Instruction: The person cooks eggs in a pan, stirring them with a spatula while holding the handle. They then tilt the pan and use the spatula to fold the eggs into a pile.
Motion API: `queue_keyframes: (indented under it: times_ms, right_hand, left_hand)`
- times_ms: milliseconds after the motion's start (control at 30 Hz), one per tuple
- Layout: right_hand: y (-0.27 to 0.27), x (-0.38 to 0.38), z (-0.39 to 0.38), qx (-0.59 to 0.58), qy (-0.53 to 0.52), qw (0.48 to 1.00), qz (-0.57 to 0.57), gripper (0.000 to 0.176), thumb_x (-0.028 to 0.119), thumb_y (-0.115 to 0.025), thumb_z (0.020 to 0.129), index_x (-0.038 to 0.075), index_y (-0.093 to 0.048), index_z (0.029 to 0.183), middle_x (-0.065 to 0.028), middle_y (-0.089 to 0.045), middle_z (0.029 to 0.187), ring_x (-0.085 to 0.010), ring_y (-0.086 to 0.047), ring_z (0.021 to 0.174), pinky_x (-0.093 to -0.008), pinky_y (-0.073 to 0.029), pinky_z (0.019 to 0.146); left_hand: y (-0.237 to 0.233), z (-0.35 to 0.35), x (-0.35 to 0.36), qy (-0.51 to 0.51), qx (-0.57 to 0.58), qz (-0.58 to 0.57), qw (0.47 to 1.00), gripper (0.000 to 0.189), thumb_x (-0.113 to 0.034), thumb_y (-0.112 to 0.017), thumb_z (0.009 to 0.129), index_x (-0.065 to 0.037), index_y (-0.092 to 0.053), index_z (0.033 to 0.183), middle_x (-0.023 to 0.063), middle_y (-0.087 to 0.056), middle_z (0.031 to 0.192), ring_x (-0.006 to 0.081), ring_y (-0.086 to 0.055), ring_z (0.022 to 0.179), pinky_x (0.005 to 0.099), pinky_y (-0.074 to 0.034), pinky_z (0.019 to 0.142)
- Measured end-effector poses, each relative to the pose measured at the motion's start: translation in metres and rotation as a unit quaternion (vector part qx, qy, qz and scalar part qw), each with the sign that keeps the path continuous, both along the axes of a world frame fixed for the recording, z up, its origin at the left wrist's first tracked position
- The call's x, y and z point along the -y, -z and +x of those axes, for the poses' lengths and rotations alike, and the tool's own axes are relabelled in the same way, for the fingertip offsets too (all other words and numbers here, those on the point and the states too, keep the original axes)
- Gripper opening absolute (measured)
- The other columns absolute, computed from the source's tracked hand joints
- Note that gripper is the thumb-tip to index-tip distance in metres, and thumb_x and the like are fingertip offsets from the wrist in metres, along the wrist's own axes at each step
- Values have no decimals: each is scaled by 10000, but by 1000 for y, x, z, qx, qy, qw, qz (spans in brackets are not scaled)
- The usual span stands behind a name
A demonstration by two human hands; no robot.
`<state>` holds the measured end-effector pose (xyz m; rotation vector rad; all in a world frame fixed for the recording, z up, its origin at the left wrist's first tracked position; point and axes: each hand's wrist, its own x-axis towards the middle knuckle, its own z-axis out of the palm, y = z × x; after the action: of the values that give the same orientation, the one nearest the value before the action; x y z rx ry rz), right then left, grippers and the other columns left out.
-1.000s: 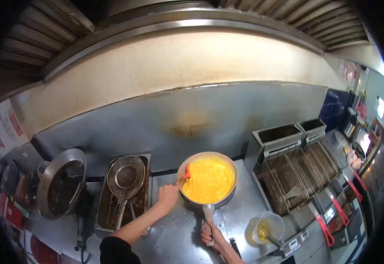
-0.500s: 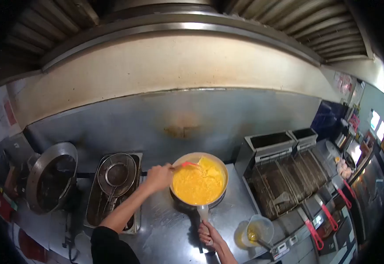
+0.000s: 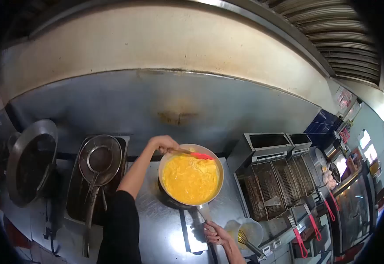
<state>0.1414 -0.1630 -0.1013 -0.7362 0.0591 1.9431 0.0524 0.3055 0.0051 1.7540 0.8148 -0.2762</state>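
Note:
My left hand [image 3: 164,144] is closed around the wooden handle of a spatula [image 3: 202,155] with a red head. That head lies over the egg near the pan's far right side. Yellow, partly set egg [image 3: 187,181] covers the bottom of the round frying pan [image 3: 220,166]. My right hand [image 3: 218,235] grips the pan's handle at the near side, fingers wrapped around it. Just right of that hand, a clear plastic jug [image 3: 258,229] holds a wire whisk [image 3: 243,237].
To the left, a round strainer [image 3: 86,165] rests over a metal tray [image 3: 71,207], and a large wok [image 3: 14,176] leans farther left. A deep fryer with baskets [image 3: 271,189] stands on the right, its red basket handles [image 3: 299,242] pointing toward me.
The spatula's red head has moved right across the pan toward its far right rim. The egg looks more evenly spread. My head view has shifted and tilted; the right hand still holds the handle.

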Motion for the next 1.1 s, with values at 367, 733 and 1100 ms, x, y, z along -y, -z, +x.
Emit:
queue_keyframes:
  times_ms: [367,733,1100]
  right_hand:
    - [-12,4,14,127,-31,991,-31,319,401,-427,1037,145,-430,846,62,-335,492,-33,-233,288,-197,-205,246]
    - [6,-1,-24,73,30,996,34,284,365,-464,1028,152,-439,841,73,-320,507,-44,-272,315,-208,-225,263]
    - [4,-12,-64,65,88,993,51,274,358,-484,1021,155,-448,842,71,-316,530,-37,-263,347,-209,-246,294]
  left_hand:
    - [-64,25,61,261,-74,127,954,300,-279,-732,825,-228,-750,1120,-12,-604,689,74,-421,509,245,-297,421]
    - [-99,-143,49,224,4,310,924,317,-260,-738,803,-146,-747,1099,53,-736,878,169,-662,773,302,-525,737]
    - [-1,-99,174,55,50,133,988,364,-386,-664,869,-110,-655,1106,31,-612,698,101,-537,531,272,-412,421]
